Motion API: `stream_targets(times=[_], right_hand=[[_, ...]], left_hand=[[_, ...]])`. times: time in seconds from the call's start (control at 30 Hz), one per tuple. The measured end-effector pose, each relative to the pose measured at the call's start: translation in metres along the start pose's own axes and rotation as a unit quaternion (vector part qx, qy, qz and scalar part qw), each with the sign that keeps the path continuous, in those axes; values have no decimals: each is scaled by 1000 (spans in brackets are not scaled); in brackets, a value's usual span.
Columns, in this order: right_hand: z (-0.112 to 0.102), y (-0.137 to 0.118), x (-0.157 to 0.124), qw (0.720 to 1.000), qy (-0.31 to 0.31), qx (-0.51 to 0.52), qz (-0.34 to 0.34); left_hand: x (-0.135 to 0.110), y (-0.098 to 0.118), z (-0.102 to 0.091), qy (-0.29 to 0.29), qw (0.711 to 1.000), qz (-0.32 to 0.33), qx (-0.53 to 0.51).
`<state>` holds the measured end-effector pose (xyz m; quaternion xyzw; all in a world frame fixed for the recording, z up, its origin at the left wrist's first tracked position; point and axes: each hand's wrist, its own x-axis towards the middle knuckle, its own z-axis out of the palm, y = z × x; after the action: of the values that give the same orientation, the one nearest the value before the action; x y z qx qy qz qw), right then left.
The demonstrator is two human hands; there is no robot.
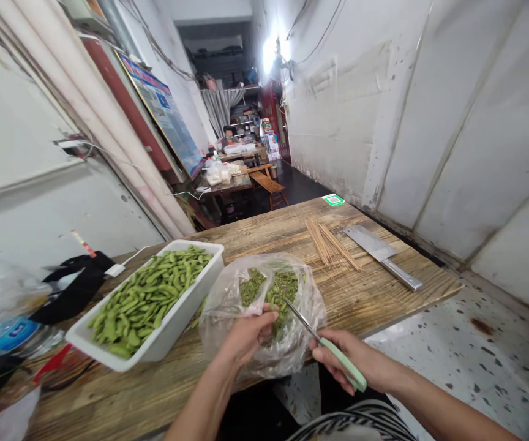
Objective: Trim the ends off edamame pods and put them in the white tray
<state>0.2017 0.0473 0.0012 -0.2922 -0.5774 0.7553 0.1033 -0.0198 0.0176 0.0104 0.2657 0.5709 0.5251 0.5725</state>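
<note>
My left hand (246, 338) is pinched on a green pod over the open mouth of a clear plastic bag (228, 300) that holds green trimmings. My right hand (360, 362) grips pale green-handled scissors (333, 350); the blades point up-left toward the pod at the bag's mouth. Left of the bag, a white rectangular tray (172, 324) is full of green edamame pods (149, 297). All of this rests on a worn wooden table (375, 300).
A bundle of bamboo skewers (331, 243) and a cleaver (381, 254) lie at the table's far right. Black straps (74, 288), a white charger, a plastic bottle (7, 334) and bags crowd the left end. Beyond is a narrow corridor with tables and a bench.
</note>
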Motion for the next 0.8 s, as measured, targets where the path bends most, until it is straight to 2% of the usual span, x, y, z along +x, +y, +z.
stream_targets(times=[0.07,0.17,0.27,0.37,0.47,0.57,0.63,0.73,0.8], right_hand=[[-3,-1,-3,999,-8,-26,-18],[-5,-5,-5,997,-26,-67,-27],[-7,-8,-5,994,-24,-101,-32],[-8,-8,-5,993,-24,-108,-34],[-8,-8,-3,995,-26,-90,-21],[-7,-6,-1,999,-14,-49,8],[-6,-4,1,1000,1,-13,16],[-5,-1,2,1000,11,24,1],[-5,2,1,999,5,39,-7]], left_hand=[[0,-2,-1,-15,1000,-3,7],[-3,-1,1,-42,996,2,80],[-7,1,6,-73,981,11,182],[-9,2,8,-80,962,46,257],[-10,1,8,-80,957,59,273],[-10,4,4,-89,962,43,256],[-8,8,-1,-67,974,23,214],[2,15,-13,10,991,-10,133],[14,17,-22,61,982,4,177]])
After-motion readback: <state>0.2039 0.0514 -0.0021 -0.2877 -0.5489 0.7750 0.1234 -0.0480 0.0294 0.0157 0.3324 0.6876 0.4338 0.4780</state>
